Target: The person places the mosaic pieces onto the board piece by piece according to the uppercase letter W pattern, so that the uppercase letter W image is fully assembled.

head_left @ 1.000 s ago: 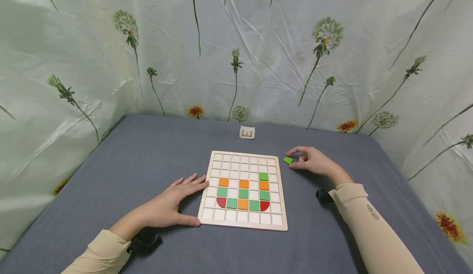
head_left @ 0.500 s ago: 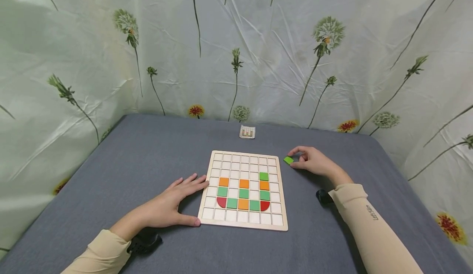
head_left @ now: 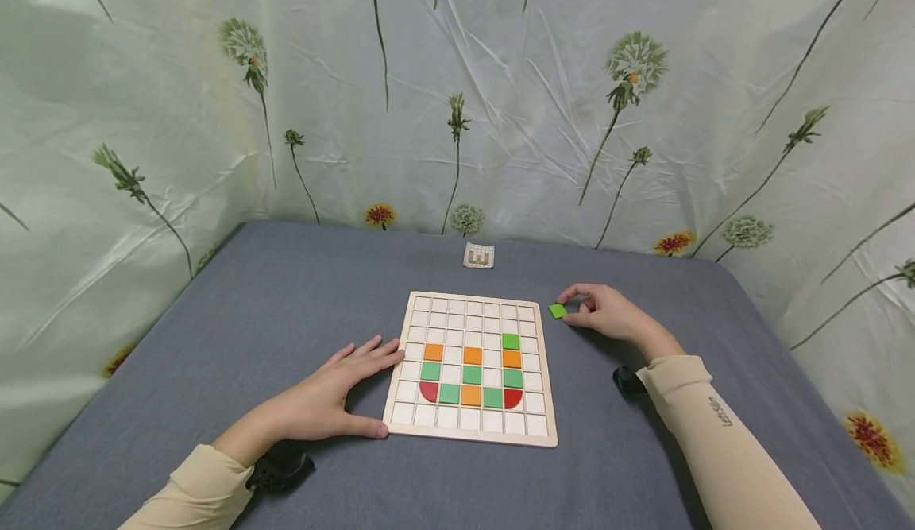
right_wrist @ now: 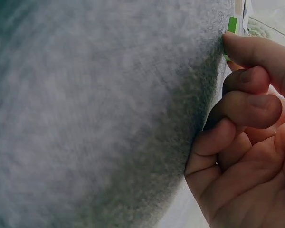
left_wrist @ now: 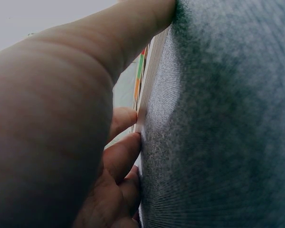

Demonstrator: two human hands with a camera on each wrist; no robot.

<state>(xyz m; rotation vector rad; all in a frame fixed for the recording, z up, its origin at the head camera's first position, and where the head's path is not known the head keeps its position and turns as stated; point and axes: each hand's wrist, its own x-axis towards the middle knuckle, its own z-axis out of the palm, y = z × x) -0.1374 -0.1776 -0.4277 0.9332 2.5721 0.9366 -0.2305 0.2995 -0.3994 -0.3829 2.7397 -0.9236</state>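
My left hand (head_left: 322, 399) lies with spread, straight fingers at the left side of a wooden grid board (head_left: 472, 436), its fingertips and thumb touching the board's edge. In the left wrist view, the fingers (left_wrist: 122, 154) meet the board's side (left_wrist: 150, 76). To the right of the board's upper corner, my right hand (head_left: 611, 311) pinches a bright green square tile (head_left: 557, 311) between thumb and index finger. The right wrist view shows that tile (right_wrist: 232, 24) past the thumb tip, the other fingers curled in. Orange, green and red tiles sit in the board's cells, including a green square (head_left: 511, 342) at upper right.
A small card (head_left: 479, 256) with a printed grid pattern lies behind the board. Grey cloth (head_left: 322, 284) covers the table. A flower-printed curtain (head_left: 457, 61) hangs along the back and sides. Dark wrist devices (head_left: 282, 469) show under both forearms.
The green tile has turned slightly between the right thumb and index finger. Both hands and the board stay almost where they were.
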